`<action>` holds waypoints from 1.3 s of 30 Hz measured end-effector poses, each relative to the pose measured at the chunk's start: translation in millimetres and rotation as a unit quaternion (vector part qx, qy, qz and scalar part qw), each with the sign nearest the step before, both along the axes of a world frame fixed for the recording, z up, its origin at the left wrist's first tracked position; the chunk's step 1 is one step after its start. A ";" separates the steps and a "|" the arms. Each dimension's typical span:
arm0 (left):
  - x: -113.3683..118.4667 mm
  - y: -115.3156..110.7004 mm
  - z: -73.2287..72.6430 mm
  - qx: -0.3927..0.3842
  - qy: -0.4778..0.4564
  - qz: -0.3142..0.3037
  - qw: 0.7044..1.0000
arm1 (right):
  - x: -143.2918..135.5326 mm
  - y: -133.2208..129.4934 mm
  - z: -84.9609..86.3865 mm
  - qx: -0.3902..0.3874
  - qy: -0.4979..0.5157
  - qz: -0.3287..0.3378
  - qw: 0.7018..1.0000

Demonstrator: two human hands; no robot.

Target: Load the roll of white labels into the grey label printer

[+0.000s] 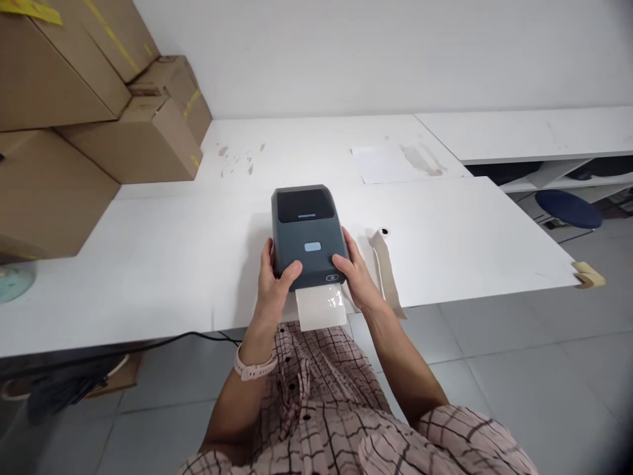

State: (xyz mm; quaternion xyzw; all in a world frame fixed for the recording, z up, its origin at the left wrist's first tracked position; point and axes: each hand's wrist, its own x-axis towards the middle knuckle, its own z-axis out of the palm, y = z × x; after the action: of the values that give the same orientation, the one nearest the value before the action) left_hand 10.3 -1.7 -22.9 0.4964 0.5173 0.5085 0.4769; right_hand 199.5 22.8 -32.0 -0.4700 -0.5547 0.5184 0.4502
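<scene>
A dark grey-blue label printer (pixel 307 234) with a black window and a pale blue button is gripped between my two hands over the front of the table. My left hand (pixel 274 280) wraps its left side, thumb on the top face. On the opposite side, my right hand (pixel 359 274) holds it the same way, thumb near the front corner. A strip of white glossy label paper (pixel 321 307) sticks out of its front slot toward me. Just right of the printer lies a small paper roll (pixel 381 233), its unrolled backing strip (pixel 392 280) trailing over the table edge.
Cardboard boxes (pixel 143 138) are stacked at the left on the white table (pixel 163 277). A white paper sheet (pixel 380 164) lies toward the back. The front right table corner has a tan corner guard (pixel 588 274). A blue stool (pixel 568 208) and a black cable (pixel 198 334) are also visible.
</scene>
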 end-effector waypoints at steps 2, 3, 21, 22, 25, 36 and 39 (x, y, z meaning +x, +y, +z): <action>-1.2 -2.0 -6.5 0.003 0.004 0.015 1.000 | 0.9 -2.0 -5.5 0.004 0.001 -0.003 1.000; -1.2 -2.7 -9.3 0.007 0.003 0.022 1.000 | 0.5 -3.1 -7.8 0.013 -0.005 -0.010 1.000; 27.8 -82.5 -13.3 -0.118 -0.048 0.033 0.991 | -12.3 3.9 -15.3 0.034 0.059 -0.059 0.996; 30.2 -79.0 -5.7 -0.163 -0.094 -0.023 0.982 | -13.3 3.3 -14.7 0.037 0.059 -0.062 0.996; 33.8 -67.4 11.1 -0.206 -0.163 -0.052 0.964 | -13.9 -1.3 -4.9 0.088 -0.005 -0.100 0.991; 5.9 -71.0 -21.3 -0.012 0.070 0.163 0.984 | -28.5 -18.2 47.7 0.455 -0.401 -0.073 0.792; 2.9 -51.8 -11.7 0.094 0.093 0.236 0.963 | -34.0 -12.5 51.2 0.465 -0.400 -0.088 0.785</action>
State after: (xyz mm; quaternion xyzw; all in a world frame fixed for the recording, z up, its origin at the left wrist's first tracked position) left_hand 13.2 -53.5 -34.6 0.4473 0.6120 0.6046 0.2444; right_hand 165.6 10.2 19.2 -0.4157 -0.8149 -0.0789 0.3962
